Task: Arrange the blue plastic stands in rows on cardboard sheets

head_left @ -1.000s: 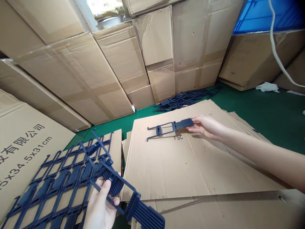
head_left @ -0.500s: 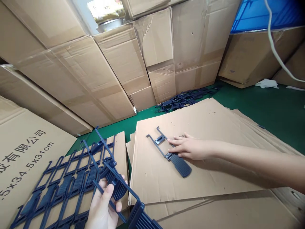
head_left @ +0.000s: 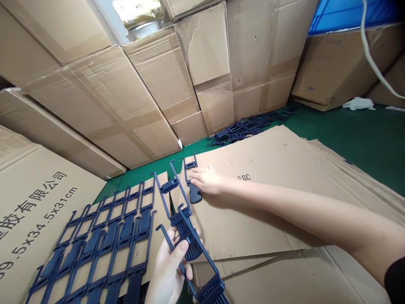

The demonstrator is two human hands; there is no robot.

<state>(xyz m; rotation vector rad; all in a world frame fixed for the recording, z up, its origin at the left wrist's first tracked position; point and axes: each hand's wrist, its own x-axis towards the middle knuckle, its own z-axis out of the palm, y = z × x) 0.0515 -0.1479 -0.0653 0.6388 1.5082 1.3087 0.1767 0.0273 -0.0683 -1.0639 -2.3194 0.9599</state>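
My left hand (head_left: pixel 171 264) is closed around dark blue plastic frames (head_left: pixel 207 257), overlapping lengthwise, each with long hooked arms and a ribbed paddle; how many it holds I cannot tell. On the far left corner of a cardboard sheet (head_left: pixel 253 219) lies one more such frame piece (head_left: pixel 195 194), its ribbed end towards me. My right hand (head_left: pixel 205 179) rests over that piece's middle with fingers stretched out, covering part of it. Left of my left hand, rows of matching frames (head_left: pixel 104 253) lie side by side on another piece of cardboard.
A loose pile of dark blue frames (head_left: pixel 247 128) lies on the green floor (head_left: pixel 335 135) beyond the sheet. Stacked cartons (head_left: pixel 142 93) form a wall behind. A printed carton (head_left: pixel 38 211) stands at left. At right are a white cable (head_left: pixel 368 55) and crumpled white material (head_left: pixel 358 104).
My right hand and the single frame piece have moved left and away from me across the cardboard, and the piece has turned straighter. My left hand has shifted right with its frames.
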